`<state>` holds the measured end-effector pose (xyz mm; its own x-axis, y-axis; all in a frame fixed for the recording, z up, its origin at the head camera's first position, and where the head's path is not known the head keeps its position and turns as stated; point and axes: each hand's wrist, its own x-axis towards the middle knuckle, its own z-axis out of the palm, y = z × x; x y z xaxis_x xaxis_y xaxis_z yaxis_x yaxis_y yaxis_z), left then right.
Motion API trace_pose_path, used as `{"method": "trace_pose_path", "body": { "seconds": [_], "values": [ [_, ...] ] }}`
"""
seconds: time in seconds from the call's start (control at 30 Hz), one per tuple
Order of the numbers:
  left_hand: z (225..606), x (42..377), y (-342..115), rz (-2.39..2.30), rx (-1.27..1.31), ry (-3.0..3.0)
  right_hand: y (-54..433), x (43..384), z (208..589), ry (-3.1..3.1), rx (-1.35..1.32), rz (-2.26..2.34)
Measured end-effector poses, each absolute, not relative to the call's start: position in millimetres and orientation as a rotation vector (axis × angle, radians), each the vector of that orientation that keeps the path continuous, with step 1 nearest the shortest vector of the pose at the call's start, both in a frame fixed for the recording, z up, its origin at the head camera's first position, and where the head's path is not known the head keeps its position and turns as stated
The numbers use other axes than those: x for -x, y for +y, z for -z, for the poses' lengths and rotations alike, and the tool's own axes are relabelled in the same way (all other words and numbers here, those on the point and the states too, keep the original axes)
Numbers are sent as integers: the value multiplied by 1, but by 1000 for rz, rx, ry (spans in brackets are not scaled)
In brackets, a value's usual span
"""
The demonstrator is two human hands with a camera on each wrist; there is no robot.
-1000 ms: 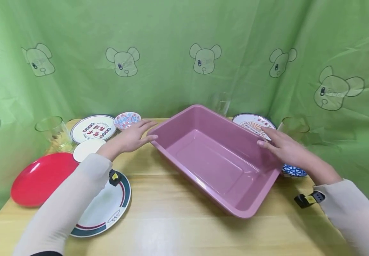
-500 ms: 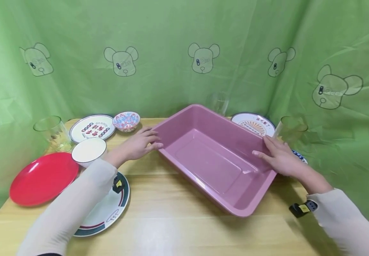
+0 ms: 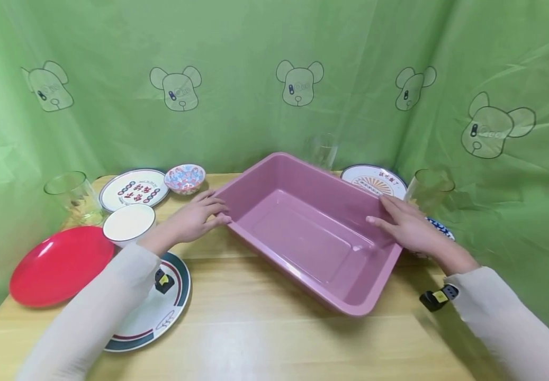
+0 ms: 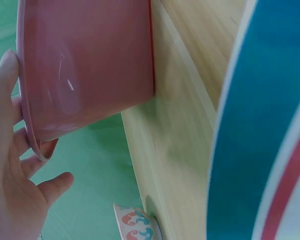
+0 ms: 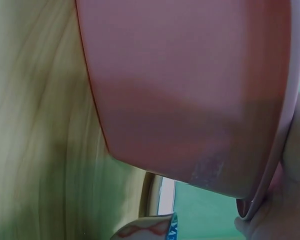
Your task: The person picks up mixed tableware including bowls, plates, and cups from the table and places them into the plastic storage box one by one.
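Observation:
A pink rectangular plastic basin (image 3: 303,233) stands at an angle on the wooden table. My left hand (image 3: 190,219) lies at its left corner, thumb over the near rim and the other fingers along the far side of the corner. In the left wrist view the left hand (image 4: 15,165) is above the rim, one finger stretched out past the corner. At the right corner my right hand (image 3: 410,225) rests on the rim, its thumb reaching over the inside. The right wrist view shows the right hand (image 5: 290,185) partly hidden behind the rim.
On the left are a red plate (image 3: 62,264), a green-rimmed plate (image 3: 179,307), a white bowl (image 3: 128,222), a lettered plate (image 3: 133,190), a floral bowl (image 3: 185,178) and a glass (image 3: 71,190). Behind the basin stand another glass (image 3: 324,153) and a sunburst plate (image 3: 374,180); a blue-patterned bowl (image 3: 440,228) sits right.
Both hands have come down onto the basin's corners, the left fingers drawing in from a wider spread. The basin has shifted slightly to the left with them.

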<state>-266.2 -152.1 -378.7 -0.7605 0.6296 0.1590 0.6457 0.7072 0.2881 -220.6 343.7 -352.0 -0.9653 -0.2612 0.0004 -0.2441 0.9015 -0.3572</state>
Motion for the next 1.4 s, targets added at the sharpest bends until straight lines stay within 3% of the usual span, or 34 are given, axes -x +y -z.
{"method": "trace_pose_path", "body": {
  "seconds": [0.27, 0.5, 0.83, 1.0, 1.4],
  "values": [
    [376, 258, -167, 464, 1050, -2869, 335, 231, 356, 3041, 374, 575],
    [362, 253, -172, 464, 1056, -2863, 334, 220, 352, 3093, 317, 611],
    [350, 280, -159, 530, 766, -2948, 327, 188, 351, 3072, 297, 686],
    [354, 299, -151, 634, 739, -3065, 323, 180, 353, 3083, 251, 720],
    [362, 311, -162, 906, 768, -3083, 322, 194, 360, 3101, 208, 723]
  ]
}}
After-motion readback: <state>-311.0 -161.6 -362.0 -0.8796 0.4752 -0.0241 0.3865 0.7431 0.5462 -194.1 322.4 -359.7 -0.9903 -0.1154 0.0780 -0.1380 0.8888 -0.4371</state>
